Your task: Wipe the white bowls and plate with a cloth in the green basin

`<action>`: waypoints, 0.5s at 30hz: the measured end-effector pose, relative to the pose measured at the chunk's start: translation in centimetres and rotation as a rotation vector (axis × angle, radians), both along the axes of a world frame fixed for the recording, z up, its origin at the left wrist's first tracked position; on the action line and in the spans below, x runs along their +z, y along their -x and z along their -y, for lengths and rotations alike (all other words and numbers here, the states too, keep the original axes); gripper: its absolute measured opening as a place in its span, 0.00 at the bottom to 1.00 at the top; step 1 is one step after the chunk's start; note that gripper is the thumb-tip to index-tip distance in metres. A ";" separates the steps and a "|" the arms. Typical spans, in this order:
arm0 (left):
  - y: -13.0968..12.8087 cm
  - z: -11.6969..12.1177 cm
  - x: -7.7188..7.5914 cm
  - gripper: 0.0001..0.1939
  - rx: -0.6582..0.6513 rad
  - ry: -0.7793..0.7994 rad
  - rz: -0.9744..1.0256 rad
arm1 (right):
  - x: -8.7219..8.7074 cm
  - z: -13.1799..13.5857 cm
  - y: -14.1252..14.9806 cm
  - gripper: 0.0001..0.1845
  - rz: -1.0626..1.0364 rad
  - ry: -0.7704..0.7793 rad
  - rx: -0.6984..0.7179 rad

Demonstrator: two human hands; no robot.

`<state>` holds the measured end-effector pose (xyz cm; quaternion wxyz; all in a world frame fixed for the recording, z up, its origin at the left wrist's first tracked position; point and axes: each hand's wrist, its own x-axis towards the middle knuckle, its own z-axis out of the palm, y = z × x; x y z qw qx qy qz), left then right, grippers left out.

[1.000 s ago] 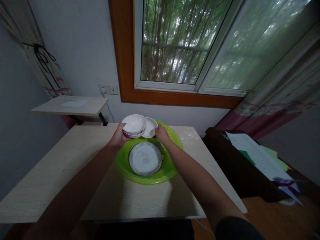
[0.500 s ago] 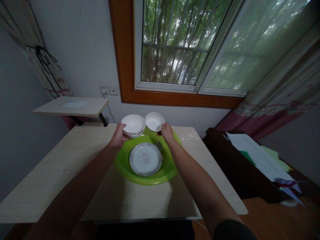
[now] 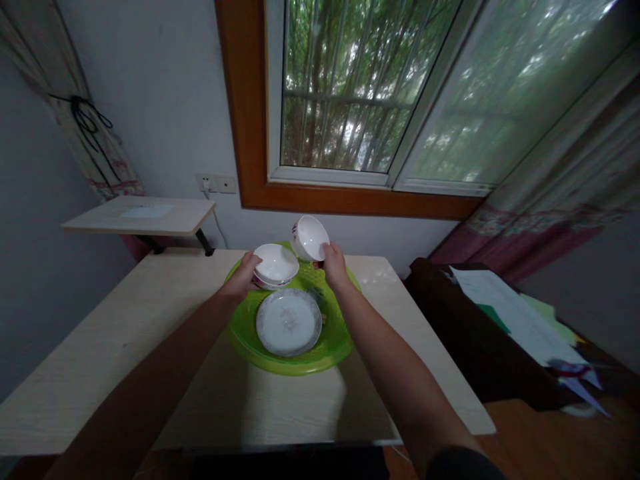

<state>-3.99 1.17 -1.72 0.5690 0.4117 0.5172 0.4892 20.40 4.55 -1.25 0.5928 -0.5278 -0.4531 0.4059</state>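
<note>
My left hand (image 3: 245,273) grips the rim of a small stack of white bowls (image 3: 276,264) with a red pattern outside, over the back left of a green basin (image 3: 240,320). Held by its right edge in my right hand (image 3: 331,263), a single white bowl (image 3: 311,238) tilts to the left above the basin's back rim. Its patterned outer side shows. Inside the basin lies a white plate (image 3: 289,322) with a grey decorated border. Something small beside the plate's upper right edge is too dim to name.
The basin stands on a pale wooden table (image 3: 150,320). At the back left is a raised shelf (image 3: 145,215) with a paper label. A wall and a window (image 3: 360,100) are behind. To the right, papers (image 3: 515,313) lie on a dark brown surface.
My left hand has lowered the stacked bowls slightly and moved them right, toward the basin. The single bowl in my right hand has tipped to the left and risen a little.
</note>
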 end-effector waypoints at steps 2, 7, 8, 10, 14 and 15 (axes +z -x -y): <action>-0.1 0.0 -0.2 0.20 -0.028 -0.010 -0.055 | 0.0 0.4 0.4 0.10 0.004 -0.046 0.099; -0.2 0.1 -0.2 0.24 -0.056 -0.008 -0.093 | 0.1 1.3 1.2 0.11 0.139 -0.062 0.265; -0.3 0.2 -0.1 0.25 -0.057 -0.007 -0.096 | 0.1 1.4 1.2 0.11 0.160 -0.047 0.283; -0.4 0.3 0.0 0.25 -0.060 -0.004 -0.105 | 0.2 1.5 1.2 0.11 0.185 -0.014 0.311; -0.4 0.3 0.0 0.27 -0.073 0.003 -0.137 | 0.1 1.5 1.2 0.10 0.197 0.031 0.345; -0.4 0.3 -0.1 0.27 -0.072 0.004 -0.151 | 0.0 1.5 1.3 0.09 0.199 0.031 0.350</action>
